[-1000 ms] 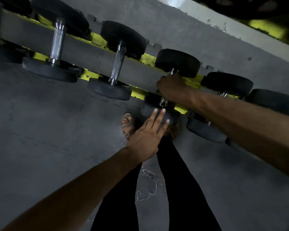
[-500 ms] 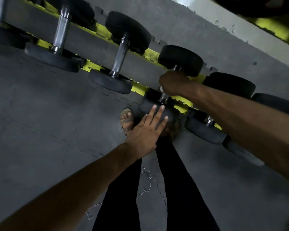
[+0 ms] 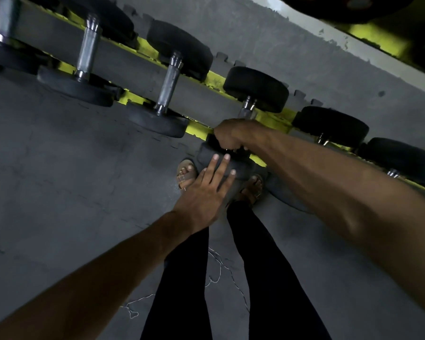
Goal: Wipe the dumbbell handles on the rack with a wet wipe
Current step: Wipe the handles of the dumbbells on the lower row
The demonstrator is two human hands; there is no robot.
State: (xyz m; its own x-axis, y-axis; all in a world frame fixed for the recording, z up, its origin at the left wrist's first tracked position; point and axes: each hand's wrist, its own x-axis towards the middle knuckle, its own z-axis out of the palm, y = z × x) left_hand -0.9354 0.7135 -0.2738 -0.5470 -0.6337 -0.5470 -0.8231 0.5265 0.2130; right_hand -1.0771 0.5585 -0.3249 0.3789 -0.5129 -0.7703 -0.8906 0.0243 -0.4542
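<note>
On the yellow rack (image 3: 215, 79), a black dumbbell (image 3: 255, 89) is lying. The right hand (image 3: 233, 136) is gripping its chrome handle (image 3: 248, 107), while the left hand (image 3: 204, 195) is resting with straight fingers on its near head (image 3: 242, 168).

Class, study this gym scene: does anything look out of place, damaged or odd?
A loose white thread lies tangled on the grey floor mat beside the person's legs. It looks like stray litter, not gym kit.

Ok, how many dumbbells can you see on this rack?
6 dumbbells in a row: one cut off at left, two with bare handles, one gripped by the right hand, two further right. Others may lie off-frame.
</note>
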